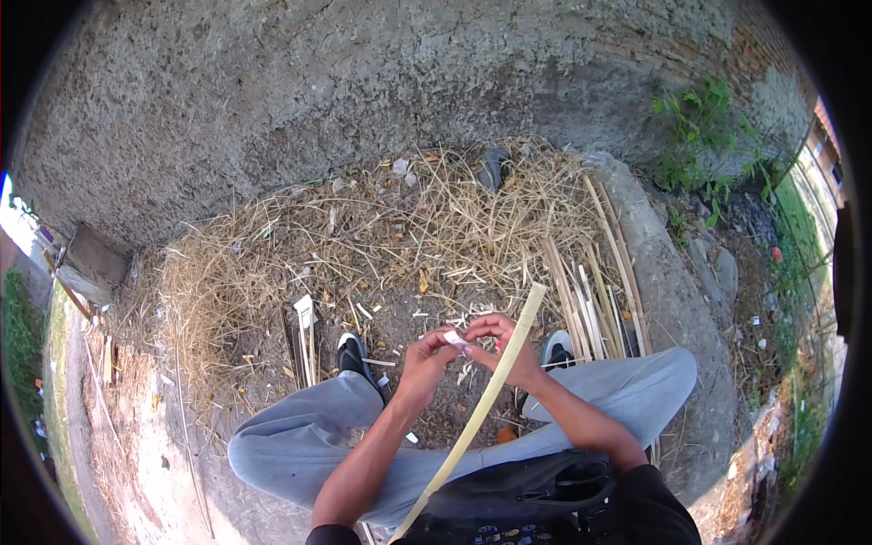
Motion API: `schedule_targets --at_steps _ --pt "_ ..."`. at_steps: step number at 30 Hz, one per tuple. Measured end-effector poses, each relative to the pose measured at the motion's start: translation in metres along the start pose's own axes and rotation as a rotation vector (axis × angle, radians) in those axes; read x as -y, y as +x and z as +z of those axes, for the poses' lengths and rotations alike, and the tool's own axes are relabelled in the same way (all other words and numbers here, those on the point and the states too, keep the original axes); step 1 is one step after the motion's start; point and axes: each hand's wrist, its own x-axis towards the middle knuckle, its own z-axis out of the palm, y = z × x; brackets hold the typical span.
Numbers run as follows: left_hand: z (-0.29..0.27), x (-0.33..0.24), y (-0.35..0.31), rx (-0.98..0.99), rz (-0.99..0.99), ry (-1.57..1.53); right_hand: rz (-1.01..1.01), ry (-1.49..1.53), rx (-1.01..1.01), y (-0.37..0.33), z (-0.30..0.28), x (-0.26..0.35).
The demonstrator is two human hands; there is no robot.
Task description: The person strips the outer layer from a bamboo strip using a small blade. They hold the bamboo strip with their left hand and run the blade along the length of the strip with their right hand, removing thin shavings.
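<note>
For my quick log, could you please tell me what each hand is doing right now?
Left hand: closed, pinching a small white piece.
Right hand: at the same piece; whether gripping it cannot be told.

Takes in, near, one left hand (pixel 422 365), one right hand (pixel 525 363), one small white piece (pixel 454 339) and one long pale strip (pixel 490 392). Also counts two shoes (pixel 351 352), two grey trouser legs (pixel 304 443), two groups of slats (pixel 565 295) (left, right), one dark grey object (pixel 493 170), far, one leafy plant (pixel 698 116), far right, and pale chips (pixel 364 311) too many to number.
</note>
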Motion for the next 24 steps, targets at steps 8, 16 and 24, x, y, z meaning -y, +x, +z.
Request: schedule_targets --at_steps 8,16,24 --pt "0.007 0.003 -0.001 -0.031 0.037 0.02 0.112 0.067 -0.067 -0.004 0.001 -0.005" --pt "0.009 -0.039 -0.03 0.096 0.736 1.457 0.235 -0.017 -0.217 0.002 -0.014 0.002" --pt "0.011 -0.029 -0.036 0.34 0.781 1.512 -0.105 -0.296 -0.158 0.001 -0.012 0.005"
